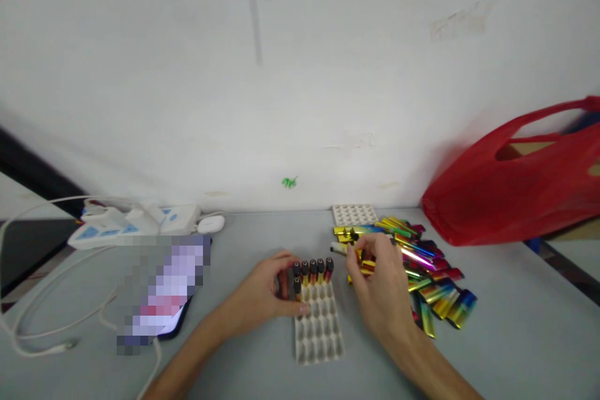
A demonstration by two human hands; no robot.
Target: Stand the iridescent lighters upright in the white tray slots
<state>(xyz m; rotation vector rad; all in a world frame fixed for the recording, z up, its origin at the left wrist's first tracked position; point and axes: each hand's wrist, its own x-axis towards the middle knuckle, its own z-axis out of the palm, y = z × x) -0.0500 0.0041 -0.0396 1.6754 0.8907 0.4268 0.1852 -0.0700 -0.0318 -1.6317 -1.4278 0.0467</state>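
A white tray [319, 328] with rows of small cups lies in front of me. Several slim black-topped tubes [313, 270] with gold and dark red bodies stand upright in its far row, and one more [297, 287] stands behind my thumb at the left. My left hand [265, 290] is curled around the tray's far left corner, thumb on its edge. Over the left side of a pile of shiny metallic tubes [417, 256], my right hand [382, 278] has its fingers drawn together. A pale tube with a dark end [338, 249] shows at its fingertips; whether it is gripped is unclear.
Against the wall sits a second white tray [355, 214]. At the right stands a red bag [510, 187]. On the left are a power strip [178, 219], a small white case [210, 224], a phone [175, 319] and loose white cables [47, 337].
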